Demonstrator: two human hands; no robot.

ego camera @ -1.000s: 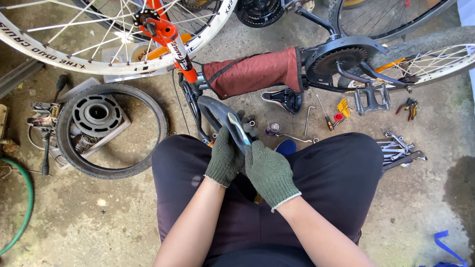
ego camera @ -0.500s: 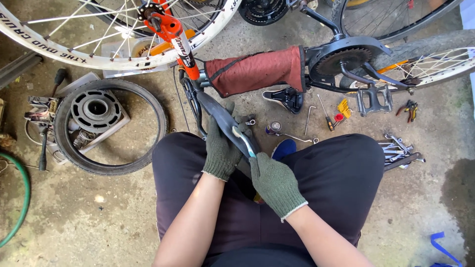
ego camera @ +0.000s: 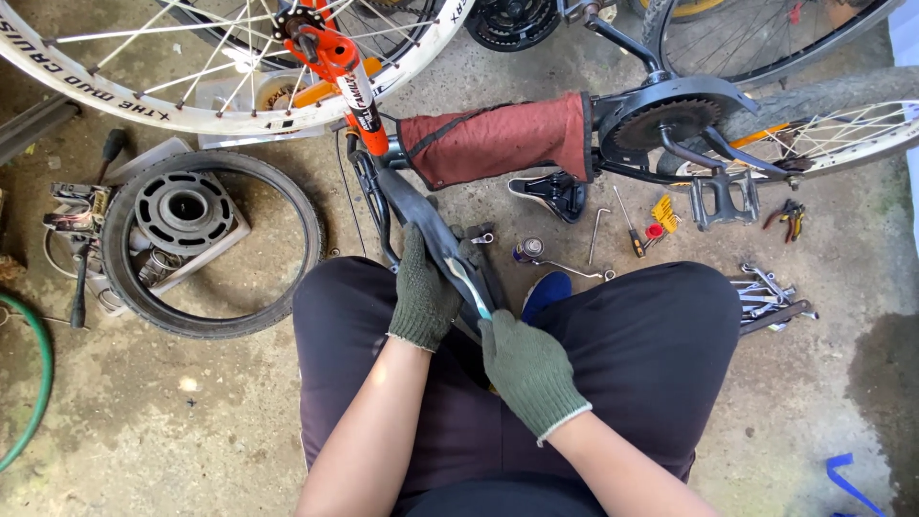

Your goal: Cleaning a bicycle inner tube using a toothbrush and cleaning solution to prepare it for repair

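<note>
Tyre (ego camera: 206,316), black, loose on concrete at left, a grey hub part inside it; unchanged from half a second earlier. Left hand (ego camera: 424,292), green glove, fingers closed around black inner tube (ego camera: 431,230) over the lap, as before. Right hand (ego camera: 526,369), gloved, now lower on the tube, fingers closed on it beside a pale strip. Spanners (ego camera: 766,297) lie at right.

A single head-worn camera looks almost straight down from above the seated person's lap, close to the gloved left hand (ego camera: 424,292) and right hand (ego camera: 528,369). The view faces the concrete floor (ego camera: 172,421), with the bicycle frame (ego camera: 493,139) along the far edge and a loose tyre (ego camera: 215,244) at left.
</note>
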